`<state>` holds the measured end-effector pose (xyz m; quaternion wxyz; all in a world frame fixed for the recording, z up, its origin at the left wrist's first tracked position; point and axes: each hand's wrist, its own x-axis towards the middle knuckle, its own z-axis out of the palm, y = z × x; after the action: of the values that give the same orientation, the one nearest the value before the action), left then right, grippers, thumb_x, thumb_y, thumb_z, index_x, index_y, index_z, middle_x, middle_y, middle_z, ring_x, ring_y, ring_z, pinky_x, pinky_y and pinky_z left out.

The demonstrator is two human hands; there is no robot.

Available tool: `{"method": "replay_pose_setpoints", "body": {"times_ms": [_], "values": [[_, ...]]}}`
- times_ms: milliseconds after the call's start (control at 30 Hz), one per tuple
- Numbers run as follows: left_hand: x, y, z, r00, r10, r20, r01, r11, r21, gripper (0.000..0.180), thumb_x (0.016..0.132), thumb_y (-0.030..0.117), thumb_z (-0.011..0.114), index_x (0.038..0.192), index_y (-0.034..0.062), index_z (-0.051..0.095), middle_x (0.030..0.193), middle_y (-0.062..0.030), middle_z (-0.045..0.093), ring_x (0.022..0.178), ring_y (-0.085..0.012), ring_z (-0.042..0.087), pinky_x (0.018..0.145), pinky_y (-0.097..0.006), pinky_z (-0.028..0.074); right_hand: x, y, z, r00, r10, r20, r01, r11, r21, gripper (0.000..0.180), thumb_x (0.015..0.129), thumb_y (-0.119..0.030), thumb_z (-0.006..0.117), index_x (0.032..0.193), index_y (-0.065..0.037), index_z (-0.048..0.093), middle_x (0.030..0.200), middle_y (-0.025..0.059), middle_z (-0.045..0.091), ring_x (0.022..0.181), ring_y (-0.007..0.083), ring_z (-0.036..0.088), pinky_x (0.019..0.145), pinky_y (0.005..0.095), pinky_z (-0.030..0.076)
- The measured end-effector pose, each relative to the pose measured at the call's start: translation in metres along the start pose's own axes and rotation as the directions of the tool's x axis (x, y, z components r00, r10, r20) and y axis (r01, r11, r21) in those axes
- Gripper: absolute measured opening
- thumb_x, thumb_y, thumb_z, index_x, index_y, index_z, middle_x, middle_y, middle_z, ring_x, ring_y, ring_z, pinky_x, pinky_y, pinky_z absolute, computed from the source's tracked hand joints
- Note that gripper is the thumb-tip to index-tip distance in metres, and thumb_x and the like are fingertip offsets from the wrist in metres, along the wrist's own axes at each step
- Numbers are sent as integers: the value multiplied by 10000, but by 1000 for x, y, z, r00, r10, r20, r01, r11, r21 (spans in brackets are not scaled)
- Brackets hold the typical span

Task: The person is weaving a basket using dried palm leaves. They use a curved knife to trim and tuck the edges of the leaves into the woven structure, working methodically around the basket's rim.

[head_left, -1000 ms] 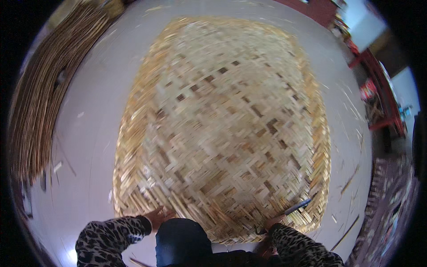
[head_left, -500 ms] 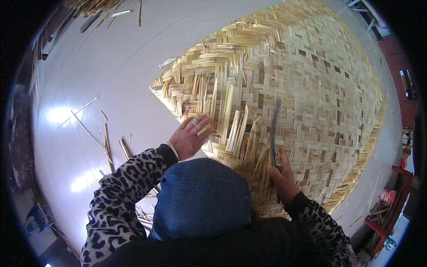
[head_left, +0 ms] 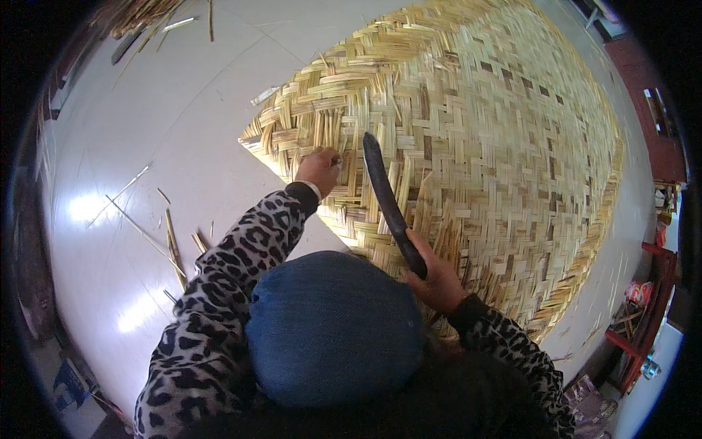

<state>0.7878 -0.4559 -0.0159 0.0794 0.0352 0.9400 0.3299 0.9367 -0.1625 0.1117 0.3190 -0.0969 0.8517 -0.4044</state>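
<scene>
A large woven mat [head_left: 504, 175] of pale, flat reed strips lies on the floor, one pointed corner toward the left. My left hand [head_left: 319, 170] is closed at its left edge, fingers curled in by the upright strip ends; what they hold, if anything, is hidden. In my right hand [head_left: 437, 279] is the lower end of a dark, curved, blade-like tool [head_left: 385, 186]. The tool slants up and left over the mat, its rounded tip near the loose strip ends [head_left: 423, 197]. Several cut ends stick up from the weave there.
My denim-covered knee [head_left: 333, 325] is close to the mat's near edge. Loose reed pieces [head_left: 172, 241] lie on the pale tiled floor [head_left: 146, 117] at left. A bundle of stalks [head_left: 142, 14] is at the top left. A red frame [head_left: 647, 314] stands at right.
My left hand has moved up along the mat's edge and its fingers have curled in. My right hand has shifted left, swinging the dark tool leftward over the strip ends.
</scene>
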Motion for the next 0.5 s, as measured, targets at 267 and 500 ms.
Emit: {"method": "replay_pose_setpoints", "body": {"times_ms": [267,500], "values": [[22,14,-31,982,-118,147,183,782,-596,315,938,127,632,1181,-70,598,908,-129,705,701,-163,683,628,-299,577,13,6,-12,998,-29,-47,31,998,58,804,882,-229,627,1564,-122,215,1468,253,452,1174,387,605,968,415,489],[36,37,-47,873,-166,458,455,611,-647,365,963,128,609,1303,11,550,909,-77,696,717,-136,677,646,-288,588,16,-9,-22,1000,-18,-17,19,996,93,774,860,-193,622,1542,-97,270,1408,266,503,1137,375,620,933,403,498]]}}
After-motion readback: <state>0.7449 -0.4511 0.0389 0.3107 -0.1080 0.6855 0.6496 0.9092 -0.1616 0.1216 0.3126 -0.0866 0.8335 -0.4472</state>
